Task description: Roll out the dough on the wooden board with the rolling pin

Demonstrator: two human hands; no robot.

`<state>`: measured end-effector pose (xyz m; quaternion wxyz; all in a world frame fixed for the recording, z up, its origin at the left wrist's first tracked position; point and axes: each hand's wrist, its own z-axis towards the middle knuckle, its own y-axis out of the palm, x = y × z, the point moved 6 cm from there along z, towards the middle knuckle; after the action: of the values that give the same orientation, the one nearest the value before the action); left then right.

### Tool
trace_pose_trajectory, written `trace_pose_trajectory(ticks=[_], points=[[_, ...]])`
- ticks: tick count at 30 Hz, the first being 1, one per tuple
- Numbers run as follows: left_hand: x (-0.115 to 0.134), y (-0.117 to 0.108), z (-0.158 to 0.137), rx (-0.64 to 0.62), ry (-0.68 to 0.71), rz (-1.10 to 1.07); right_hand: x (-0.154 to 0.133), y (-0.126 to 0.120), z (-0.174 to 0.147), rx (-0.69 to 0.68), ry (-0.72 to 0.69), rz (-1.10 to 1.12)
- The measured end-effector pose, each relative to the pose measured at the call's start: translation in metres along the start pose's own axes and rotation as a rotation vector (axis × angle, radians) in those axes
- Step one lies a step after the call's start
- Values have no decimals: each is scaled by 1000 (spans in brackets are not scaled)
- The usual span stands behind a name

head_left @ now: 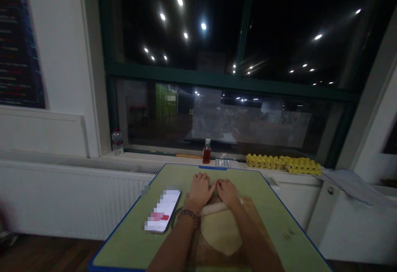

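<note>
A flat sheet of pale dough [221,232] lies on a brown wooden board [252,214]. Across the dough's far end runs a pale, round bar [214,208]; whether it is a rolling pin or rolled-up dough I cannot tell. My left hand [201,189], with a braided bracelet at the wrist, rests just beyond the bar, fingers stretched forward and thumb out to the right. My right hand [228,192] lies beside it, palm down over the bar's right part, its fingers angled inward. The two thumbs nearly meet. Both palms are hidden from view.
The green tabletop [130,243] has a blue edge. Left of the board lies a lit phone [166,211]. On the sill stand a bottle of red liquid [206,152], a clear bottle [117,141] and yellow egg trays [282,163]. A white radiator [77,197] is behind the table.
</note>
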<state>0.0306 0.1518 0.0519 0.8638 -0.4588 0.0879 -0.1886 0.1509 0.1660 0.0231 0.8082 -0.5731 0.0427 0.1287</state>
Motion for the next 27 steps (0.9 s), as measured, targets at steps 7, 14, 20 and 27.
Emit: trace_pose_trajectory(ticks=[7, 14, 20, 27], points=[[22, -16, -14, -65, 18, -33, 12, 5, -15, -81, 132, -117], [45, -5, -57, -211, 75, -79, 10, 0, -34, -109, 9, -270], [22, -6, -63, -143, -69, -103, 4, -9, -47, -96, -43, -305], [15, 10, -41, -271, -178, -73, 7, -13, -53, -79, -46, -174]])
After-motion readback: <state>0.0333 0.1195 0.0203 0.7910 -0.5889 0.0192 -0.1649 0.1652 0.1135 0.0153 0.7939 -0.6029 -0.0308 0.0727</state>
